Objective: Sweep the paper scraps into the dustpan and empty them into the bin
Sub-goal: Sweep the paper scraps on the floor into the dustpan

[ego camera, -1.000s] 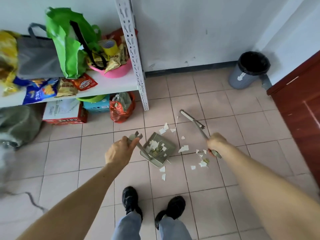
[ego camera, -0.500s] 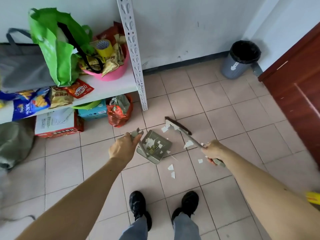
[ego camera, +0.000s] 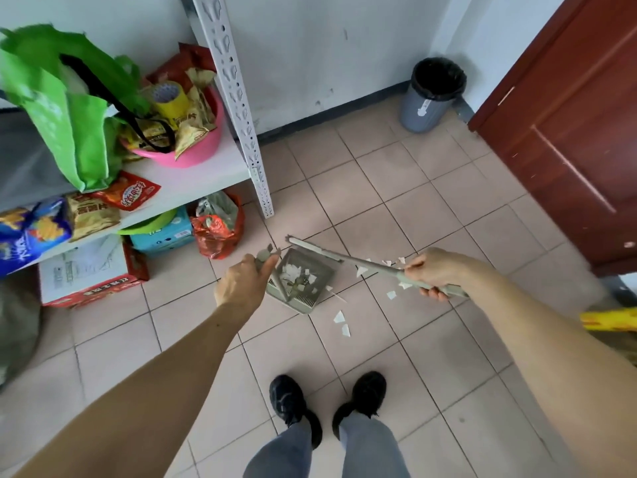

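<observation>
Both hands closed on tools. Left hand (ego camera: 243, 284) wraps the top of the dustpan handle, fingers curled tight, handle tip poking out above the thumb. Right hand (ego camera: 436, 270) clamps the broom (ego camera: 348, 258) partway along its pale green shaft, which runs up and left from the fist; its head end reaches just past the dustpan's far edge.

Dustpan (ego camera: 301, 279) sits on the tiled floor (ego camera: 396, 208) between the two hands, ahead of the person's black shoes (ego camera: 289, 401). White scraps (ego camera: 293, 272) already lie inside it. More scraps remain loose on the tiles: a few just beside the broom shaft near the right hand, two nearer the shoes, right of the pan's lip.

Bin (ego camera: 431, 94), grey with a black liner, stands at the far wall next to the red-brown door (ego camera: 568, 132), well apart from the pan.

Left side: white metal shelf (ego camera: 193, 181) holding a green bag (ego camera: 69, 108), a pink bowl (ego camera: 193, 146) of snack packets and loose packets. Boxes and a red bag under it.
</observation>
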`<state>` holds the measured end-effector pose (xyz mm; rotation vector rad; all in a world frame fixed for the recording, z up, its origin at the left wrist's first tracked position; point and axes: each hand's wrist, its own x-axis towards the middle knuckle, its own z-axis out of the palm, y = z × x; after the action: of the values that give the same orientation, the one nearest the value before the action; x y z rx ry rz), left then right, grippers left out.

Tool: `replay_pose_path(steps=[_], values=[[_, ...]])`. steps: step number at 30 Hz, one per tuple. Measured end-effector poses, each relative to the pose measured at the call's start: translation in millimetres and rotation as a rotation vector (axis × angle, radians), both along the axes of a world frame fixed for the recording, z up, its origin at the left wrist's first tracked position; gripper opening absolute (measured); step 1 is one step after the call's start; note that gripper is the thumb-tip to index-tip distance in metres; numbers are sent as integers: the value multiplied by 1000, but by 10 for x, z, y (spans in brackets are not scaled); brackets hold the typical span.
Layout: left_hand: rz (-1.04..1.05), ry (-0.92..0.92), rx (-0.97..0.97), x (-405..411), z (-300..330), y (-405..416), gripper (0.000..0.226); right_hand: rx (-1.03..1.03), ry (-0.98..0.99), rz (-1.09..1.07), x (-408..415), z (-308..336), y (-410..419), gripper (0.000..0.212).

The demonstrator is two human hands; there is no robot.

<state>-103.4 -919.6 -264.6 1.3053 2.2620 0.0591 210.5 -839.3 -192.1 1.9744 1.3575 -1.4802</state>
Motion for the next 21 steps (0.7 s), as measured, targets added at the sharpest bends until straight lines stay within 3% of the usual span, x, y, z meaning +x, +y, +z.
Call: replay_pose_path(steps=[5, 10, 15, 21], values=[[-17, 28, -1, -90, 34, -152, 68, 92, -38, -177, -154, -498, -122, 23], [-11, 47, -31, -95, -13, -208, 68, 59, -56, -102, -260, -792, -435, 27], [5, 10, -2, 37, -37, -208, 67, -30, -5, 30, -54, -469, -486, 26], [-20, -15, 49, 221, 56, -160, 64, 48, -23, -83, 330, -37, -445, 28]])
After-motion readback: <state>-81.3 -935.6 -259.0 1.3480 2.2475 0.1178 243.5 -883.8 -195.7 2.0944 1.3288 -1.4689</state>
